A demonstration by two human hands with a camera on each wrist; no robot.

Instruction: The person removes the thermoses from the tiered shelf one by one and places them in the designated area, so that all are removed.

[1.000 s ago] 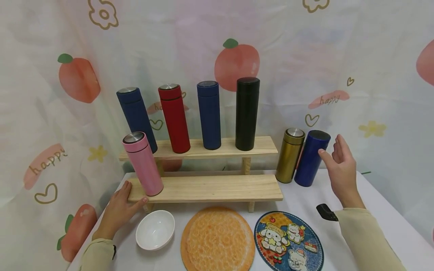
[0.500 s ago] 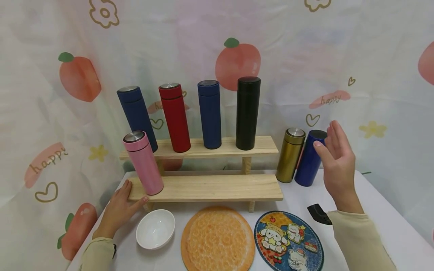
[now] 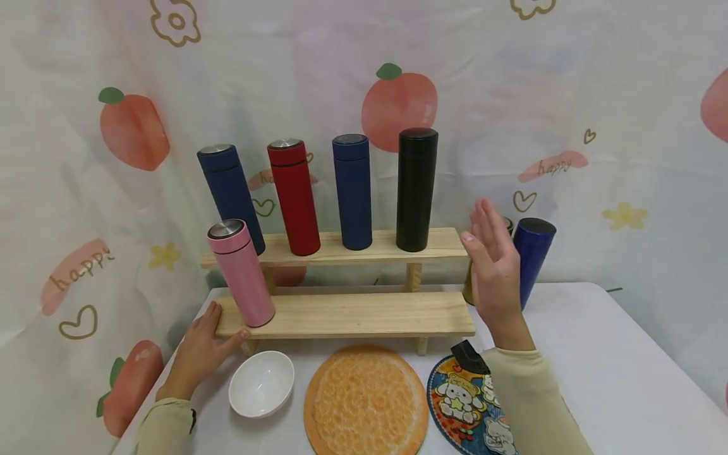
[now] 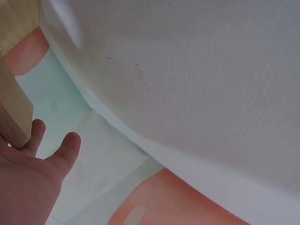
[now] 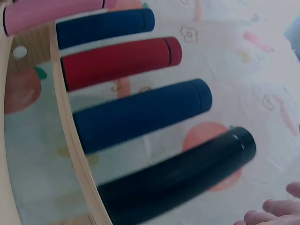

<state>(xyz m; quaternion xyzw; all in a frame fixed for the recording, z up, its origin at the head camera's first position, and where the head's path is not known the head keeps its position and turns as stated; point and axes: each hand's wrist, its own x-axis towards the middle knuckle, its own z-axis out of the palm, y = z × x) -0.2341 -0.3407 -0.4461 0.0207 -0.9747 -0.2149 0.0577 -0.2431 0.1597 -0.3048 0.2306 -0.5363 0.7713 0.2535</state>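
My left hand [image 3: 196, 354] rests against the left end of the lower wooden shelf [image 3: 370, 314], its thumb along the front edge. In the left wrist view, two loosely extended fingers [image 4: 69, 149] show beside the wood. A pink thermos [image 3: 243, 275] stands on that shelf near this hand. My right hand [image 3: 497, 278] is raised with straight fingers and holds nothing. It partly hides a gold thermos [image 3: 469, 287]; a shiny blue thermos [image 3: 532, 259] stands just to the right. In the right wrist view, the right fingertips [image 5: 276, 213] appear at the lower right corner.
On the upper shelf [image 3: 330, 250] stand a navy thermos [image 3: 232, 196], a red one [image 3: 294, 199], another navy one [image 3: 352, 193] and a black one [image 3: 417, 189]. In front lie a white bowl [image 3: 261, 384], a round bread-patterned mat [image 3: 366, 404] and a cartoon mat [image 3: 457, 404].
My right hand has moved left, from beside the shiny blue thermos to in front of the gold one, and now covers part of the cartoon mat with its sleeve. The left hand stays put.
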